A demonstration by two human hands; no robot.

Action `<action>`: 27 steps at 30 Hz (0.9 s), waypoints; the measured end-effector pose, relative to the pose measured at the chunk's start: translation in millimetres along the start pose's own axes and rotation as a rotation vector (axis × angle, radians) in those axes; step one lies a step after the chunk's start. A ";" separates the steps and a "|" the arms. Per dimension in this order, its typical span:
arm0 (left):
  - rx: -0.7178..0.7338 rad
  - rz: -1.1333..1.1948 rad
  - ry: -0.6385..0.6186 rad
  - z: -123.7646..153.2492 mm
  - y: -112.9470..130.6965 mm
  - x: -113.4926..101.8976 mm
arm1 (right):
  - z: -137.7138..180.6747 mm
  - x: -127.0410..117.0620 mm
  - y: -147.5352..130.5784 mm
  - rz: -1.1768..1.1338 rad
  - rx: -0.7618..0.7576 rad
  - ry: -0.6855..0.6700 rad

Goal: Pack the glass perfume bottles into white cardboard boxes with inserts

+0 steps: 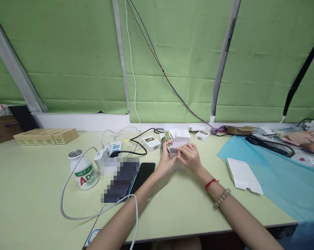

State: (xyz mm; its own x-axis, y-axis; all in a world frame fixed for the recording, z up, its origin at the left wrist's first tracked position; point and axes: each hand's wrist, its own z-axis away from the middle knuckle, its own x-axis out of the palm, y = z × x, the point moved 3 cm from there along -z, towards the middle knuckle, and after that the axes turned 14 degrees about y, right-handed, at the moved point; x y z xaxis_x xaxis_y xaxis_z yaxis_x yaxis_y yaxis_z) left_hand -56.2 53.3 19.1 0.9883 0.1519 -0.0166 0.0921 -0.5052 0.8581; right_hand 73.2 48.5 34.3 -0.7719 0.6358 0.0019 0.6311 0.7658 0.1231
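Both hands meet over the pale green table just right of centre. My left hand and my right hand are closed round a small white box with a dark patch on its face, held a little above the tabletop. The right wrist carries a red string and a bead bracelet. Just behind the box stand a small yellowish bottle and more small white boxes.
A dark phone lies left of my hands beside a blurred-out item. A white AD bottle, white charger and cables, a row of tan cartons, a white card sleeve on blue sheeting.
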 end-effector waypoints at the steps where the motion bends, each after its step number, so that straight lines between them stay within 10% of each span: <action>1: -0.002 0.008 -0.005 0.1 0.0 0.2 | 0.0 -0.2 0.2 -0.003 0.006 0.000; 27: -0.036 0.037 0.003 3.3 -2.7 2.9 | 0.1 -2.2 1.7 0.019 0.080 0.007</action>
State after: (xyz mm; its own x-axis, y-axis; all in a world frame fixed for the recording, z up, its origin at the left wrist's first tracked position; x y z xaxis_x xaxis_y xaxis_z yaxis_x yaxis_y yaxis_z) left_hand -53.2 52.4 15.0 0.9906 0.1357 0.0170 0.0507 -0.4799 0.8759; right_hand 76.1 48.4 34.4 -0.7603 0.6495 0.0100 0.6493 0.7593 0.0430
